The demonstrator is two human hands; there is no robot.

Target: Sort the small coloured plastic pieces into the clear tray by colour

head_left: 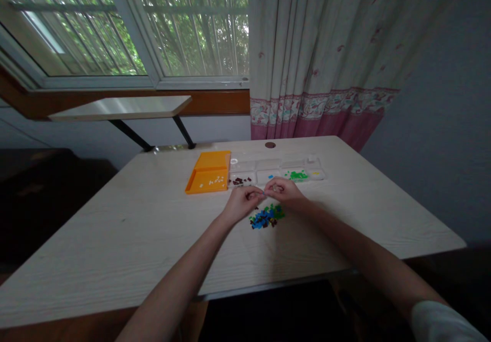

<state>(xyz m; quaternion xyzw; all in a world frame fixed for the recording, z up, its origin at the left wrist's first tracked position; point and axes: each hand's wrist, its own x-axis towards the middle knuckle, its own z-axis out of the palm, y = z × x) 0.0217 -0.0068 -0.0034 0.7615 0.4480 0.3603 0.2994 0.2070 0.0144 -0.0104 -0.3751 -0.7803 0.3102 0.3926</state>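
Observation:
My left hand (242, 201) and my right hand (284, 192) meet at their fingertips above the table, each in a pinch. Whatever lies between the fingers is too small to make out. Just below them is a mixed pile of small pieces (264, 217), mostly blue, with green, brown and yellow among them. Behind the hands stands a clear compartment tray (268, 164). Brown pieces (240, 181) lie in its front left compartment, and a blue piece (270, 176) in the one beside it. Green pieces (296, 175) and a yellow piece (316, 173) lie further right.
An open orange box (207, 164) holding several small white pieces stands left of the tray. All this rests on a pale wooden table (153, 239). At the back are a raised shelf (126, 106), a round dark disc (270, 145), a window and a curtain (307, 76).

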